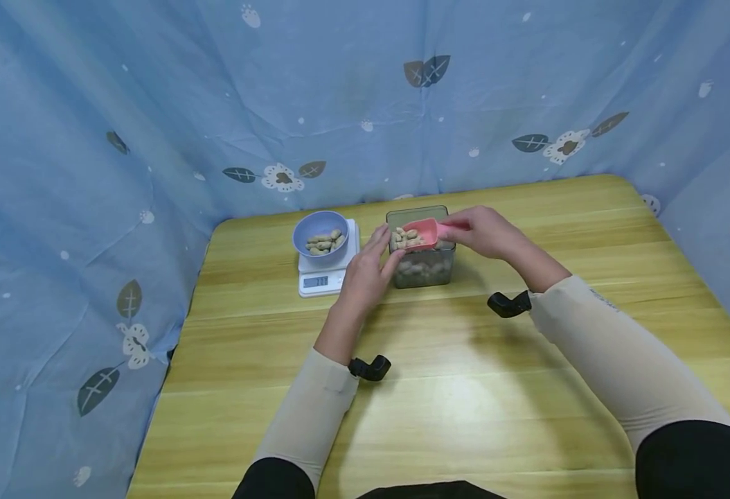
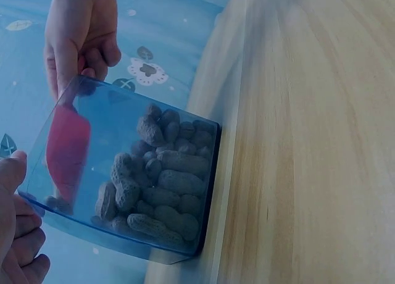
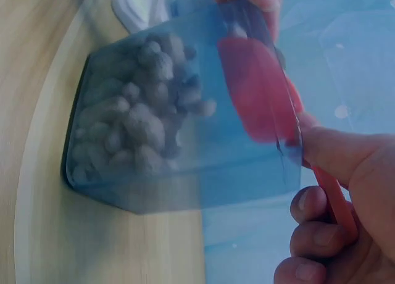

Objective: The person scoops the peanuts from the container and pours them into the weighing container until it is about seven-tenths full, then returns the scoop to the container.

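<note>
I count one each: scoop (image 1: pixel 428 230), bin (image 1: pixel 427 212), bowl (image 1: pixel 321 224), scale (image 1: pixel 331 285), desk (image 1: pixel 465 402). Peanuts (image 1: pixel 324 244)? Way too piled up to tally from here.

Blue curtain (image 1: pixel 340 83) everywhere you look, folks, creased and rippling behind and down both sides, dotted with white flowers (image 1: pixel 566 146), dark leaves (image 1: pixel 436 71) and little pawprints (image 1: pixel 366 125)! In front stretches the worktop (image 1: pixel 627 291), yellowish streaked wood grain, rounded far corners, and there's a soft pale glare (image 1: pixel 465 398) across its near middle!
</note>
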Demonstrator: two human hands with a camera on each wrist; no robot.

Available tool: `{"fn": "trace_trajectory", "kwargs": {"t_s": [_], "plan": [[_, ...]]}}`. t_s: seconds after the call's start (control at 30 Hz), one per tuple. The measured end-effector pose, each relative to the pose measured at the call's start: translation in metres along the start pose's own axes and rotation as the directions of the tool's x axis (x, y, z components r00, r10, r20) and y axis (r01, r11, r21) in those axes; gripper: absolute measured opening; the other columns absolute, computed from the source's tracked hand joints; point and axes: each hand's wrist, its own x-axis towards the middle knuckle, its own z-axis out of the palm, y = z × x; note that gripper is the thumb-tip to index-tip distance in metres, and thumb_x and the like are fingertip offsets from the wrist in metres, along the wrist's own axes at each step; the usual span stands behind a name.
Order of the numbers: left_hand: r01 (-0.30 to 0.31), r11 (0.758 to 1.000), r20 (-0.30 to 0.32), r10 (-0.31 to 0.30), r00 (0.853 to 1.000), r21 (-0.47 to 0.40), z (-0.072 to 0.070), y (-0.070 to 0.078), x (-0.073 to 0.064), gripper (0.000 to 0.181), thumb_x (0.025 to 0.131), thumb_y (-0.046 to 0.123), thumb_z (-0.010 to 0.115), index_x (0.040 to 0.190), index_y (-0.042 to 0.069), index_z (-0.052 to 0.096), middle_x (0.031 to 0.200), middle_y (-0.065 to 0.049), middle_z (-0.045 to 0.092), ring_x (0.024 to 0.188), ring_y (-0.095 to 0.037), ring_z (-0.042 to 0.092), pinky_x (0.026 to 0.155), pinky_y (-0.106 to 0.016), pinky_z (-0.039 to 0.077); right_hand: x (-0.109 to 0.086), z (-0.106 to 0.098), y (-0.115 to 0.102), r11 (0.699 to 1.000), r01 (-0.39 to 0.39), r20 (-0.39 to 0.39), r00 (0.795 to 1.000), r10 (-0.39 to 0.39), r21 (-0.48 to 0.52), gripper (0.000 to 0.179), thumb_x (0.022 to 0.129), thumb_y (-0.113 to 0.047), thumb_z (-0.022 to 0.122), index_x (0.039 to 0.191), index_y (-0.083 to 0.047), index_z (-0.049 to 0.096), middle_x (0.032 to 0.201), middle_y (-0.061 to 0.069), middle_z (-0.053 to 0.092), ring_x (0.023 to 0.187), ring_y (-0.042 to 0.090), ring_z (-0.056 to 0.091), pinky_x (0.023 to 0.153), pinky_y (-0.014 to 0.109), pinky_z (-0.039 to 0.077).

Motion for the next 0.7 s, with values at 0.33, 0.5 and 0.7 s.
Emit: {"fn": "trace_trajectory", "kwargs": {"t_s": [0.33, 0.5, 0.7], "plan": [[0.013, 1.000, 0.013, -0.013, 1.000, -0.015, -0.004, -0.002, -0.003, 0.064, 0.103, 0.053, 0.039, 0.154, 0.015, 0.034, 0.163, 0.008, 0.023, 0.149, -0.015, 0.026, 0.121, -0.036, 0.026, -0.009, -0.010, 0.006, 0.995, -0.034, -0.026, 0.999, 0.037, 0.094, 0.042, 0.098, -0.035, 0.061, 0.132, -0.011, 0.064, 0.130, 0.014, 0.065, 0.120, 0.030, 0.059, 0.096, 0.050, 0.051], [-0.005, 0.999, 0.005, 0.006, 1.000, -0.035, -0.003, -0.003, -0.002, 0.065, 0.103, 0.054, 0.037, 0.154, 0.014, 0.034, 0.163, 0.006, 0.024, 0.149, -0.015, 0.026, 0.121, -0.036, 0.026, -0.010, -0.013, 0.005, 0.995, -0.040, -0.030, 0.999, 0.043, 0.089, 0.044, 0.098, -0.039, 0.060, 0.132, -0.012, 0.064, 0.130, 0.014, 0.065, 0.118, 0.030, 0.059, 0.095, 0.051, 0.051], [-0.002, 0.998, -0.010, 0.001, 1.000, -0.060, -0.008, -0.007, -0.001, 0.065, 0.103, 0.052, 0.039, 0.155, 0.015, 0.031, 0.163, 0.006, 0.022, 0.149, -0.017, 0.025, 0.122, -0.038, 0.025, -0.011, -0.019, 0.002, 0.994, -0.074, -0.038, 0.996, 0.077, 0.083, 0.048, 0.097, -0.043, 0.059, 0.134, -0.013, 0.062, 0.133, 0.014, 0.063, 0.117, 0.029, 0.059, 0.094, 0.049, 0.051]]}}
